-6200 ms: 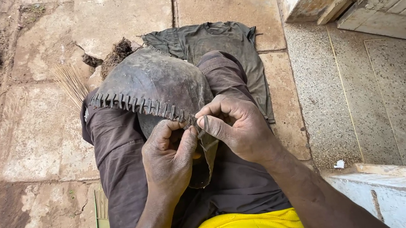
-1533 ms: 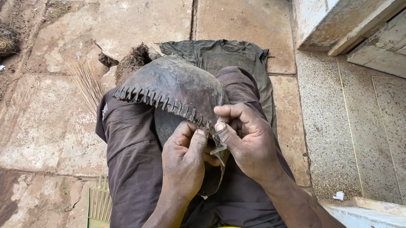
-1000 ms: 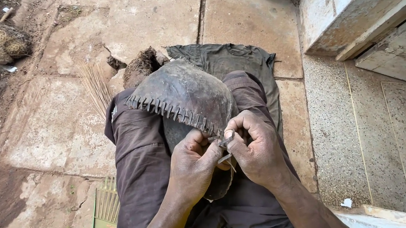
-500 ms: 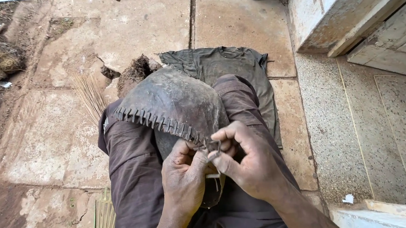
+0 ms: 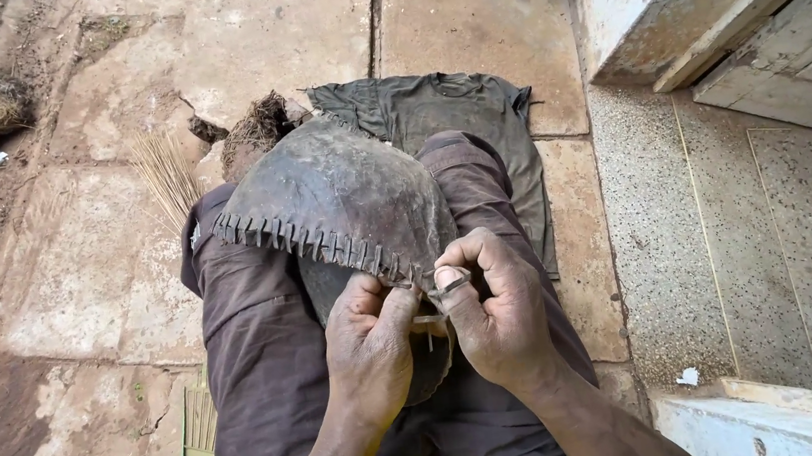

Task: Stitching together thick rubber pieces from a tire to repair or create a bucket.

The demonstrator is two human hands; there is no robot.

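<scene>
A dark, curved leathery piece rests on my lap, with a row of stitches along its near edge. My left hand pinches that edge at the end of the stitch row. My right hand faces it, fingers curled, gripping a thin strip that runs into the seam. Both hands touch the piece between my knees. My brown trousers lie under it.
A grey shirt is spread on the paving stones beyond my legs. A bundle of thin straws and a clump of roots lie at the left. A raised terrazzo step and a door frame stand at the right.
My hands have stayed at the seam of the piece, with small shifts of the fingers. The view has wobbled slightly over the same spot.
</scene>
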